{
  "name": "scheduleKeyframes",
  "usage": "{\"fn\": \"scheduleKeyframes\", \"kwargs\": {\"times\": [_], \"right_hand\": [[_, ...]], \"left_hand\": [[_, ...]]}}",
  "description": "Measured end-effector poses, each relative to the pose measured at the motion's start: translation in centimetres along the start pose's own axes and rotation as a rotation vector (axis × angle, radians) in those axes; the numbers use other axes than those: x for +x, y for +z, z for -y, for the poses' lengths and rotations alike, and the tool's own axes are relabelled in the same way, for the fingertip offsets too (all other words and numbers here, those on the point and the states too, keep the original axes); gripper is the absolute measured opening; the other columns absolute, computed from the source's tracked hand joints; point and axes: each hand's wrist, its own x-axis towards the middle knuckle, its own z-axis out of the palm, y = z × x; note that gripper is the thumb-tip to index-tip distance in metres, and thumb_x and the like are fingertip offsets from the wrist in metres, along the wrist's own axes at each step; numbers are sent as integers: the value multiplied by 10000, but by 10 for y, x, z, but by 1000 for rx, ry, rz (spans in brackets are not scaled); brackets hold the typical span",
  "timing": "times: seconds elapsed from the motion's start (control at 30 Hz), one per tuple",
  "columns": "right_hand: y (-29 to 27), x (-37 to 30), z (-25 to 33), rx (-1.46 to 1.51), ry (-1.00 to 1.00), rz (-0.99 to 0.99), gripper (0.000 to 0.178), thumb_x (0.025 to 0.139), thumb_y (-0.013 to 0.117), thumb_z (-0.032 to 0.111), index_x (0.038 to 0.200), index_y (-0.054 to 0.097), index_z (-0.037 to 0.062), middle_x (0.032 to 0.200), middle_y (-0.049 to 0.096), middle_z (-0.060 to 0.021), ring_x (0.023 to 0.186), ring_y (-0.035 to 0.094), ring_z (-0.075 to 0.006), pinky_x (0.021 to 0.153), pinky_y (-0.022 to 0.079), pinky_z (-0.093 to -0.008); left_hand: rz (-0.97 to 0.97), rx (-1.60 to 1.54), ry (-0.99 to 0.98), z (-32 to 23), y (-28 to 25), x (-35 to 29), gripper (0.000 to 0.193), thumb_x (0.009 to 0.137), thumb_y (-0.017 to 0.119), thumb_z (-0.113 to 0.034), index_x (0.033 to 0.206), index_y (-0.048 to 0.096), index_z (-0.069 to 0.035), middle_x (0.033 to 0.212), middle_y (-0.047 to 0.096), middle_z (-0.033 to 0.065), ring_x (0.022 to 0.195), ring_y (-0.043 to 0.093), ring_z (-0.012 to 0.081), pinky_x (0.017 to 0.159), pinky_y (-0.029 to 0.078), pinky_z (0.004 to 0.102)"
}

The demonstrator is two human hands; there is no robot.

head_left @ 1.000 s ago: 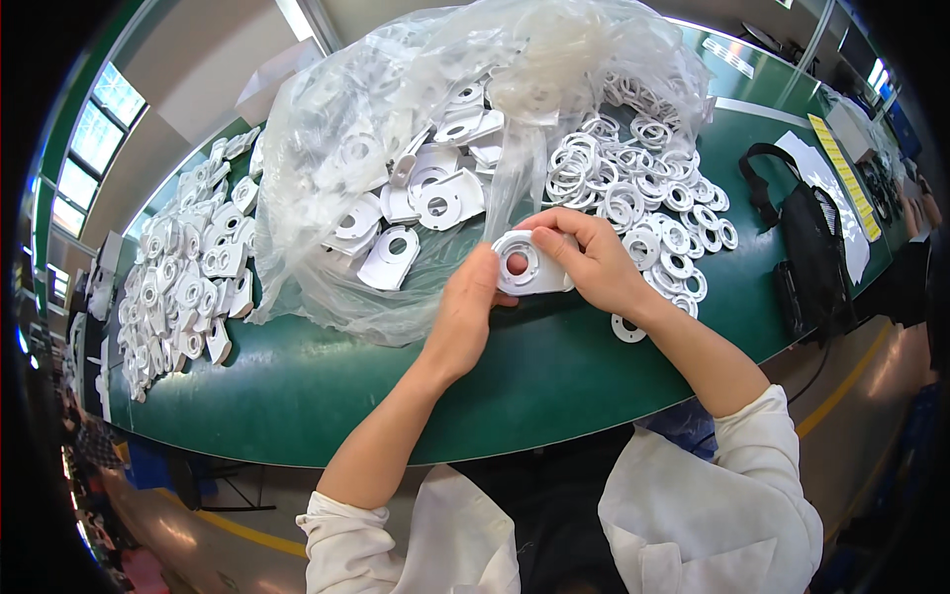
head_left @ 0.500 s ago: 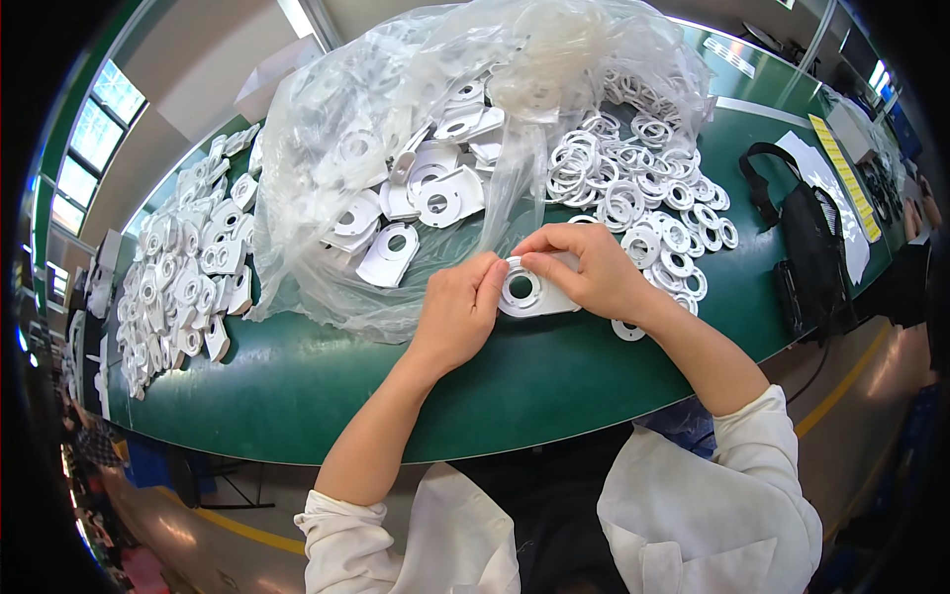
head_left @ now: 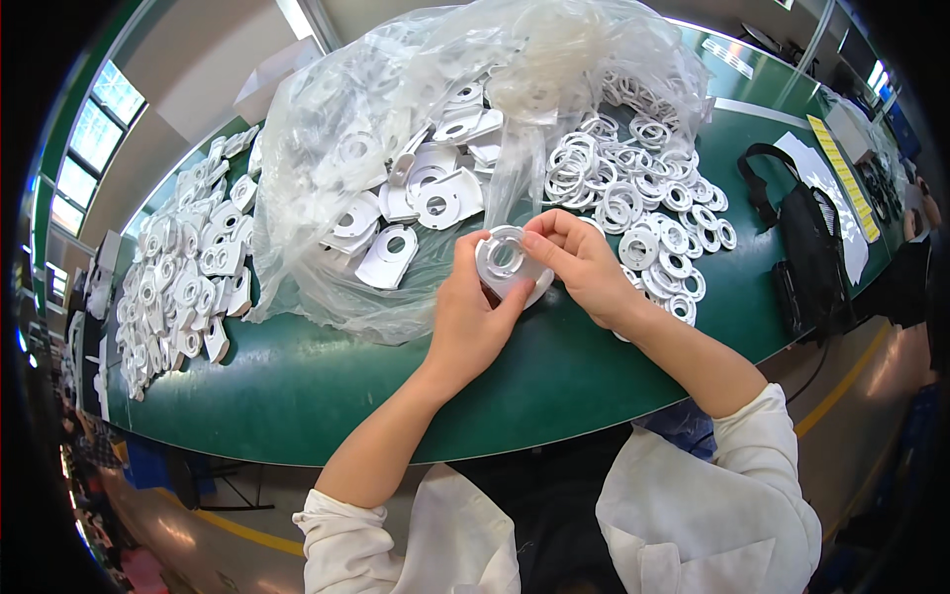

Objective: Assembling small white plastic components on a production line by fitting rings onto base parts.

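Between my two hands a white plastic plate with a round hole [head_left: 492, 265] is held tilted above the green table, in front of the clear plastic bag. My left hand [head_left: 470, 307] grips it from the left and below, thumb along its lower edge. Fingers and thumb of my right hand [head_left: 584, 267] close on its upper right rim. A ring seems to sit around the hole, but I cannot tell whether it is a separate part. Just right of my right hand lies a heap of white rings [head_left: 638, 208].
A large clear plastic bag [head_left: 307, 208] spreads over the table's middle, with white plates [head_left: 388, 259] inside and at its mouth. More white parts [head_left: 183, 267] are piled at the left. On the right lie a black bag [head_left: 816, 243] and a yellow strip [head_left: 844, 178] on the green table [head_left: 396, 396].
Both hands have lifted the white plate slightly and tilted it. My left thumb has moved to its lower edge, and the right hand has shifted its grip along the upper rim.
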Motion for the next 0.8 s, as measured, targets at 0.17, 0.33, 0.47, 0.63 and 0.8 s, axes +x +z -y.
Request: {"fn": "scheduleKeyframes", "kwargs": {"times": [0.17,0.33,0.47,0.63,0.8], "right_hand": [[0,-2,3,-130,17,-35,188,898,677,177,926,554,37,798,627,0,698,575,-46,603,438,-178],[3,-7,6,-370,-50,-88,273,808,768,177,863,539,38,728,626,-27,633,576,-50,537,446,-190],[-1,-7,11,-512,-57,-29,274,791,771,147,903,561,13,762,653,-51,668,599,-65,582,465,-203],[-12,-3,22,-508,-42,39,262,846,705,126,1032,592,-20,822,686,-76,740,621,-72,662,472,-223],[-10,-1,11,-506,-89,-108,178,886,664,150,902,588,-10,720,660,-50,644,574,-41,560,419,-204]], "left_hand": [[104,87,-41,-2,3,-5,520,836,682,-79,1261,390,-15,1107,578,131,986,600,192,829,491,317],[162,114,-8,0,0,-2,569,838,677,-81,1307,362,-16,1137,568,149,1015,593,216,847,488,335],[166,129,99,13,-5,3,622,845,686,-107,1329,308,-1,1054,630,201,874,665,284,757,520,356],[232,-313,-256,9,-12,9,516,867,673,-83,1286,379,-17,1165,572,91,998,604,127,814,509,275],[264,-306,-235,9,-7,6,422,870,679,-99,1222,470,3,1047,617,60,890,618,103,724,500,240]]}}
